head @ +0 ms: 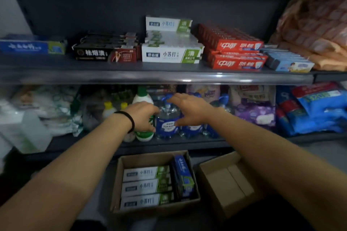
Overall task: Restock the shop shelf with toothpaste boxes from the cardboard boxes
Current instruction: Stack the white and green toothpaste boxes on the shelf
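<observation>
I see a dark grey metal shelving unit (131,73) filling my view, its matte back panel (112,2) rising into shadow above the upper board. A glossy rail (187,78) along that board's front edge catches small highlights from dim light. To the unit's upper left a strip of pale wall (9,9) shows. Below the unit's lowest board (169,146) the grey floor (323,155) runs off to the right, dull and unlit.

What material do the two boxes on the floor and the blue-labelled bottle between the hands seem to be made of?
Left floor box and right floor box: likely corrugated cardboard, matte brown, with folded flaps and raw edges. Blue-labelled bottle: probably clear plastic, glossy; light glints on its see-through shoulder above a blue printed label.
</observation>
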Demonstrator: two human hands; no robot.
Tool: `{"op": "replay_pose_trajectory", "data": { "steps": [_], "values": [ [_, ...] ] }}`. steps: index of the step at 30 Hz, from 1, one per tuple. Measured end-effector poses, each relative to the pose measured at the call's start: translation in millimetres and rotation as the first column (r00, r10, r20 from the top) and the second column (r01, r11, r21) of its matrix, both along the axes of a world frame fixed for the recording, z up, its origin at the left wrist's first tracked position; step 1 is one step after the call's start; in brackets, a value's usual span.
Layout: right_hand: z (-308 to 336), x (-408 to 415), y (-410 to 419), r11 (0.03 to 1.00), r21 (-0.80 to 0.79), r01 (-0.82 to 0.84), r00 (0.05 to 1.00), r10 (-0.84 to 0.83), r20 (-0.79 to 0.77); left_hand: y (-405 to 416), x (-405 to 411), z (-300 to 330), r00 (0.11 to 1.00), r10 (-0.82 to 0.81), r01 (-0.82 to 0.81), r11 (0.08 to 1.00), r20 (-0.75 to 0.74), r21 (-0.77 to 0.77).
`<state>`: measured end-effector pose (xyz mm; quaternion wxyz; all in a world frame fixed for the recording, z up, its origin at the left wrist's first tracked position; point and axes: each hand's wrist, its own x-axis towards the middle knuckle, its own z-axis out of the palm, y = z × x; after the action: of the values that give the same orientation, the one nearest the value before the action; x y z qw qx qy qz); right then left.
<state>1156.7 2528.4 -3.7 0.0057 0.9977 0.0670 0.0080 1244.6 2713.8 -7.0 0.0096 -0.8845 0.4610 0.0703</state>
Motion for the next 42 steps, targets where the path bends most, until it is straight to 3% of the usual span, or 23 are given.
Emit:
{"op": "replay_pose_trajectory", "data": {
  "steps": [10,19,34,42],
  "values": [
    [-140,-8,22,0.993,0.114,-0.009,0.978,0.033,-0.208,32,-5,-142,0.959,0.062,-0.020,0.988,-0.276,0.152],
    [-228,1,42,0.988,0.150,0.044,0.951,0.004,-0.308,44,-8,-245,0.896,0.158,-0.048,0.964,-0.416,0.262],
    [-339,33,90,0.986,0.130,0.108,0.828,-0.017,-0.560,84,29,-294,0.875,0.201,-0.112,0.969,-0.440,0.220],
    [-362,35,97,0.992,0.094,0.086,0.878,-0.031,-0.477,85,31,-301,0.881,0.164,-0.103,0.982,-0.444,0.158]
  ]
}}
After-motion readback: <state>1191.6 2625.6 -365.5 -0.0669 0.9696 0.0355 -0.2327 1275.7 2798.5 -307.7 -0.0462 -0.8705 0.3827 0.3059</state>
